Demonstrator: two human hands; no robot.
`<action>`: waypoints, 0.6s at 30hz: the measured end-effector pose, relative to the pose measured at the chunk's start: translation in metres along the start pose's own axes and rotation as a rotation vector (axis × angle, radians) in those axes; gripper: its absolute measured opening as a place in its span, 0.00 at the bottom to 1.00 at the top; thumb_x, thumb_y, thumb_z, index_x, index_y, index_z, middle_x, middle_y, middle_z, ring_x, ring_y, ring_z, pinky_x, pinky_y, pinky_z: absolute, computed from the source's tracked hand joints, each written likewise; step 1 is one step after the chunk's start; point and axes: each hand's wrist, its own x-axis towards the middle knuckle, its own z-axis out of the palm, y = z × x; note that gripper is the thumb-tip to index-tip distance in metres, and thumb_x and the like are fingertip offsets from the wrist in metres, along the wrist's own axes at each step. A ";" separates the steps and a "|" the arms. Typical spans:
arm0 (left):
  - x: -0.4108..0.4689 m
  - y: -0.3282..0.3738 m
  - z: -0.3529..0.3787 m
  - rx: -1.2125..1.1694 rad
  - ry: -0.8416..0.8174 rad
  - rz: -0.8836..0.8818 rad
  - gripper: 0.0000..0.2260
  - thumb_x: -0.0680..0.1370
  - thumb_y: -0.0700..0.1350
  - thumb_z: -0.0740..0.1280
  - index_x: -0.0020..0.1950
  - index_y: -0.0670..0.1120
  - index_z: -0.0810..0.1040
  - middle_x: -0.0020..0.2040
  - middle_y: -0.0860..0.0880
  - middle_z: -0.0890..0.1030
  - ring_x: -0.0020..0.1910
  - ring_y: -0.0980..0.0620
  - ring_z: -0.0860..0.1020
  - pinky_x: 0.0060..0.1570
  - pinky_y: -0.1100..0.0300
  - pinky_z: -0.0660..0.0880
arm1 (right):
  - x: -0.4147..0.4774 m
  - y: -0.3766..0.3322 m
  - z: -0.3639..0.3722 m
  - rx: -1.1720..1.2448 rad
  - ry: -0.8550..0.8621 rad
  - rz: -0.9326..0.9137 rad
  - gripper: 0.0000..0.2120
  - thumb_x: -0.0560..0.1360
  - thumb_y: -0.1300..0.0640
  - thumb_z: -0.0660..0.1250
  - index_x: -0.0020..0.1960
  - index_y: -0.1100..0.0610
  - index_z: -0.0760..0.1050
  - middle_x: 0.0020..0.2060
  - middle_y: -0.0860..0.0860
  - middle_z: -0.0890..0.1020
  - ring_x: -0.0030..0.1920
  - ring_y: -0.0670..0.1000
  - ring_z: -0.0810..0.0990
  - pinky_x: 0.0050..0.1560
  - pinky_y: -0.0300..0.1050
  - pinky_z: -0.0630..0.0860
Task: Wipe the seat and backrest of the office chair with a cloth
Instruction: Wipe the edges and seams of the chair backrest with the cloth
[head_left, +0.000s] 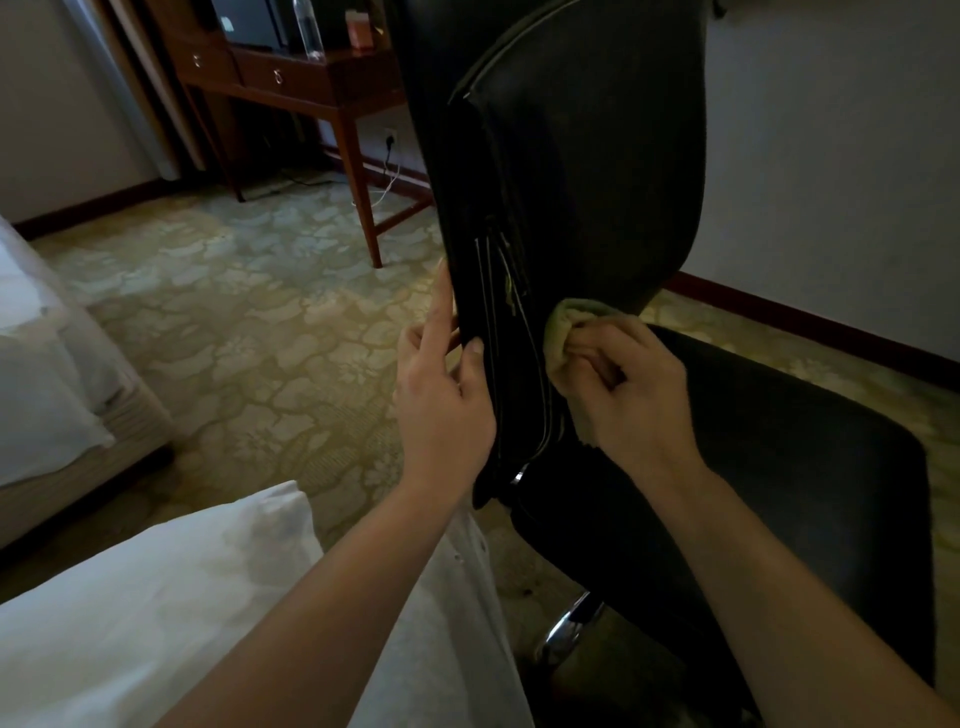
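A black office chair fills the middle and right of the head view. Its tall backrest (582, 156) rises to the top edge and its seat (779, 467) spreads to the lower right. My left hand (441, 395) grips the backrest's left side edge, thumb on the front and fingers behind. My right hand (628, 384) is closed on a bunched green cloth (563, 325), which presses against the lower front of the backrest just above the seat. Part of the cloth is hidden under my fingers.
A wooden desk (311, 78) with a bottle and a small box stands at the back left, cables trailing on the patterned carpet (249, 312). White bedding (156, 597) lies at the lower left, another bed at the far left. The chair's chrome base (566, 629) shows below the seat.
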 end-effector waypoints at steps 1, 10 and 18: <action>0.000 0.000 -0.001 -0.002 -0.005 -0.002 0.31 0.84 0.42 0.62 0.79 0.69 0.56 0.57 0.56 0.74 0.58 0.56 0.79 0.59 0.64 0.76 | -0.002 0.004 0.002 0.001 -0.010 -0.004 0.08 0.76 0.71 0.68 0.49 0.61 0.82 0.51 0.51 0.77 0.47 0.39 0.78 0.47 0.29 0.73; 0.000 0.001 -0.002 -0.007 -0.006 0.005 0.31 0.84 0.42 0.63 0.79 0.67 0.57 0.56 0.59 0.73 0.59 0.58 0.78 0.60 0.59 0.77 | -0.029 0.038 -0.008 -0.089 -0.160 0.131 0.10 0.75 0.69 0.70 0.46 0.54 0.81 0.49 0.48 0.78 0.47 0.43 0.80 0.49 0.37 0.78; 0.001 -0.005 -0.012 -0.126 -0.060 -0.064 0.28 0.82 0.38 0.68 0.77 0.59 0.67 0.61 0.52 0.80 0.59 0.62 0.80 0.53 0.71 0.77 | 0.008 -0.005 -0.011 0.020 0.041 0.066 0.10 0.76 0.67 0.71 0.50 0.54 0.83 0.46 0.51 0.79 0.45 0.39 0.77 0.47 0.27 0.71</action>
